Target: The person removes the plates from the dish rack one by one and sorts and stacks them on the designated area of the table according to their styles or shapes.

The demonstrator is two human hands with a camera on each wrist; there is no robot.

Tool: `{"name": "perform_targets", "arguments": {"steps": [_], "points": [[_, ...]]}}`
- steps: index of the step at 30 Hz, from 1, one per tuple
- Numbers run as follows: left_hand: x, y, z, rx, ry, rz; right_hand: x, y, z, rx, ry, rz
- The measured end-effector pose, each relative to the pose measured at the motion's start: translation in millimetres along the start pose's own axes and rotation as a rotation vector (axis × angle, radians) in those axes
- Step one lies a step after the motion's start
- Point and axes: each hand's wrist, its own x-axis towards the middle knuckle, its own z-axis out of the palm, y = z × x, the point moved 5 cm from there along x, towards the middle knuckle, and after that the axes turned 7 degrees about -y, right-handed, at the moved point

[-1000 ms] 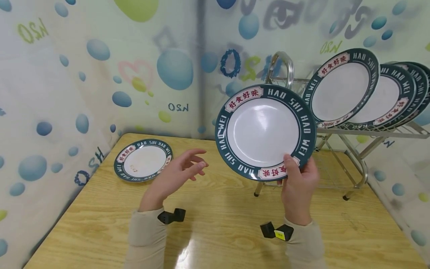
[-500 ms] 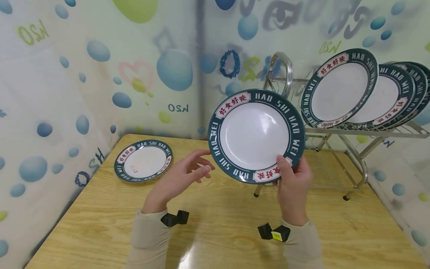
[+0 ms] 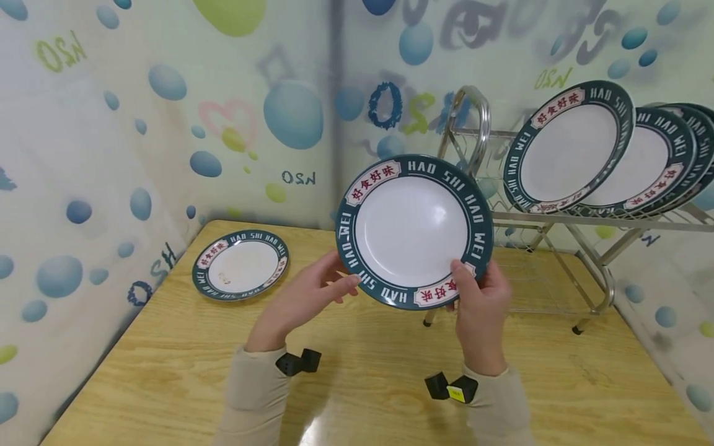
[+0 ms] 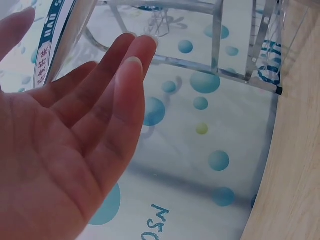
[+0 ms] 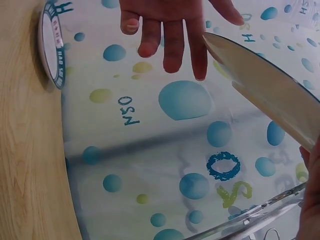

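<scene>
My right hand (image 3: 481,313) pinches a white plate (image 3: 413,232) by its lower right rim, thumb on the face and fingers behind. This plate has a dark green rim with lettering and is held up, its face toward the head camera. At the plate's left edge is my left hand (image 3: 305,297), its fingers extended and some of them hidden behind the rim. In the right wrist view the left hand's fingers (image 5: 172,47) spread beside the plate's edge (image 5: 270,80); whether they touch it I cannot tell. A matching plate (image 3: 241,266) lies face up on the table at the left.
On the right stands a metal dish rack (image 3: 605,263), with several matching plates (image 3: 569,152) leaning on its upper shelf. Both stand on a wooden table (image 3: 368,371) that meets a patterned wall (image 3: 301,204) at the back.
The right hand has brought the plate left and slightly down, away from the rack. My left hand has moved right, up to the plate's left edge.
</scene>
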Motion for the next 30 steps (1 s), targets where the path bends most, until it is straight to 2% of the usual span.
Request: {"name": "perform_targets", "arguments": {"steps": [5, 9, 12, 16, 23, 30], "points": [[1.8, -3.5, -1.7, 0.012, 0.055, -0.026, -2.2, 3, 4, -0.087, -0.007, 0.037], [2.8, -5.9, -3.4, -0.016, 0.078, -0.042, -3.9, 3, 10, -0.143, -0.051, 0.032], [2.9, -6.3, -5.2, -0.062, 0.086, -0.033, -4.4, 2, 13, -0.143, -0.089, 0.021], [2.3, -6.1, -7.0, -0.077, 0.095, -0.044, -4.5, 2, 15, -0.14, -0.121, 0.022], [1.9, -5.8, -7.1, -0.088, 0.089, -0.045, -3.7, 3, 15, -0.124, -0.137, 0.029], [-0.6, -6.7, -6.2, -0.142, 0.052, 0.005, -3.4, 5, 14, -0.112, -0.135, 0.052]]}}
